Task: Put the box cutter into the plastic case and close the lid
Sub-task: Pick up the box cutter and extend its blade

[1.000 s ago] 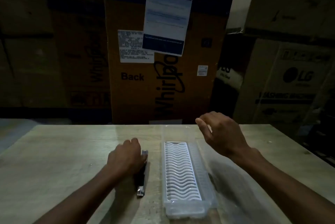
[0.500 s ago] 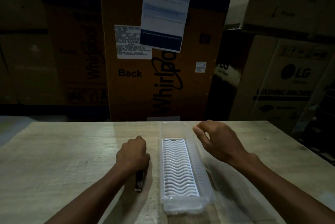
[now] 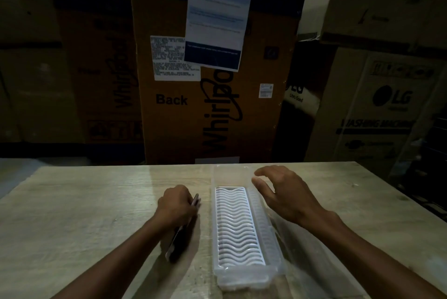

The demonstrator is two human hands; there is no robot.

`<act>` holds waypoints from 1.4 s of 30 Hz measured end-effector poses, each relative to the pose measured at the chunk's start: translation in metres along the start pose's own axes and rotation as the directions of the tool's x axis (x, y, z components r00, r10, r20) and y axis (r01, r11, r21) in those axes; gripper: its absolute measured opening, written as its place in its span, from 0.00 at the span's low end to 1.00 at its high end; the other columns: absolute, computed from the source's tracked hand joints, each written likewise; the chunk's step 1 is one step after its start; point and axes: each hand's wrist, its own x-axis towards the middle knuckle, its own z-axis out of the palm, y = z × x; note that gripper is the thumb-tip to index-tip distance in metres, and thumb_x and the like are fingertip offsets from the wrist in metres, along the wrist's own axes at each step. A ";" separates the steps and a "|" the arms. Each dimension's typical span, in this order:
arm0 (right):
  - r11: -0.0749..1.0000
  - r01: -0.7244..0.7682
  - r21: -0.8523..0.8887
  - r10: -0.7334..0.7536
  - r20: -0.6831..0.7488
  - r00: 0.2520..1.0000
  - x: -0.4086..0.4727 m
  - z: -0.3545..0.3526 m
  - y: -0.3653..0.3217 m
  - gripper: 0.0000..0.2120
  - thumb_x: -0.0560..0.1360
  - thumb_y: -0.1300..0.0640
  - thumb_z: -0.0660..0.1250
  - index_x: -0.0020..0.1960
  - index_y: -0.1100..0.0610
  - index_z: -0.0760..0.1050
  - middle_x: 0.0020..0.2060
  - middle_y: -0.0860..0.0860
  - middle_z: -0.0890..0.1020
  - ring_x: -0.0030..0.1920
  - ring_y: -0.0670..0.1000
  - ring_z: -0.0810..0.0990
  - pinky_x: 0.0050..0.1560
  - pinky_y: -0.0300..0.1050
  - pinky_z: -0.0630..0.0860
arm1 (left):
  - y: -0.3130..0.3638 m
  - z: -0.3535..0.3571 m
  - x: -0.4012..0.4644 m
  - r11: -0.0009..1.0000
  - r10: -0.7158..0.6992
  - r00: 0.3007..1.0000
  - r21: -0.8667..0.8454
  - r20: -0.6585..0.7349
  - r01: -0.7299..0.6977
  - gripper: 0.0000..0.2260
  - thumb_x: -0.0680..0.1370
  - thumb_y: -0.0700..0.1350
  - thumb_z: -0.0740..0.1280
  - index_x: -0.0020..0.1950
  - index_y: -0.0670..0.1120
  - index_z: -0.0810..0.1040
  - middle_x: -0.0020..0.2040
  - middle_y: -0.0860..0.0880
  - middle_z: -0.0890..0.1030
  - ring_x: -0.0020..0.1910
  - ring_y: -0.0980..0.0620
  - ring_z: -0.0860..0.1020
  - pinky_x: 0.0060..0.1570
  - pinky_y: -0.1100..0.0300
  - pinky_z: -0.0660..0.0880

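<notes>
A long clear plastic case (image 3: 275, 248) lies lengthwise on the wooden table (image 3: 84, 214), with a white wavy grid insert (image 3: 238, 226) inside it. Its clear lid (image 3: 312, 262) lies open to the right. Just left of the case, my left hand (image 3: 177, 204) is closed around the dark box cutter (image 3: 177, 242), whose near end is tilted up off the table. My right hand (image 3: 283, 192) hovers over the far right rim of the case, fingers spread and holding nothing.
Tall cardboard appliance boxes (image 3: 212, 81) stand right behind the table's far edge, more to the left and right. The table's right edge (image 3: 399, 204) drops into a dark gap. The room is dim.
My left hand has closed on the box cutter and tipped it, its near end swinging left and up. My right hand has come down closer to the case's far end.
</notes>
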 end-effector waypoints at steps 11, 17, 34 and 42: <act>0.828 -0.093 0.552 0.055 0.085 0.995 -0.004 -0.026 -0.051 0.11 0.80 0.49 0.62 0.56 0.52 0.79 0.47 0.47 0.86 0.43 0.43 0.85 0.44 0.37 0.78 | 0.064 -0.058 -0.035 0.527 0.135 0.980 -0.827 -0.146 -0.195 0.06 0.76 0.43 0.70 0.53 0.46 0.80 0.50 0.45 0.83 0.52 0.46 0.81 0.56 0.44 0.78; 0.599 -0.265 0.756 -0.013 0.340 0.940 -0.016 -0.039 -0.074 0.09 0.80 0.55 0.63 0.58 0.51 0.78 0.48 0.49 0.87 0.49 0.48 0.86 0.48 0.43 0.82 | 0.088 -0.060 -0.045 0.524 0.246 0.939 -0.782 -0.238 -0.336 0.07 0.76 0.44 0.70 0.54 0.47 0.79 0.46 0.50 0.82 0.45 0.52 0.81 0.43 0.56 0.76; 0.496 -0.133 0.858 0.188 0.044 0.981 -0.012 -0.038 -0.078 0.16 0.66 0.47 0.70 0.49 0.54 0.79 0.40 0.52 0.88 0.43 0.49 0.88 0.39 0.45 0.84 | 0.091 -0.045 -0.067 0.370 0.314 0.949 -0.921 0.000 -0.122 0.12 0.81 0.45 0.61 0.53 0.45 0.84 0.49 0.46 0.87 0.50 0.49 0.85 0.45 0.56 0.83; 0.750 -0.036 0.660 0.179 -0.151 0.972 -0.004 -0.047 -0.070 0.29 0.64 0.40 0.73 0.64 0.44 0.72 0.56 0.39 0.78 0.57 0.37 0.77 0.47 0.36 0.79 | 0.093 -0.049 -0.075 0.319 0.273 0.950 -0.917 -0.151 -0.238 0.08 0.80 0.43 0.63 0.51 0.41 0.80 0.46 0.44 0.86 0.47 0.47 0.86 0.46 0.55 0.83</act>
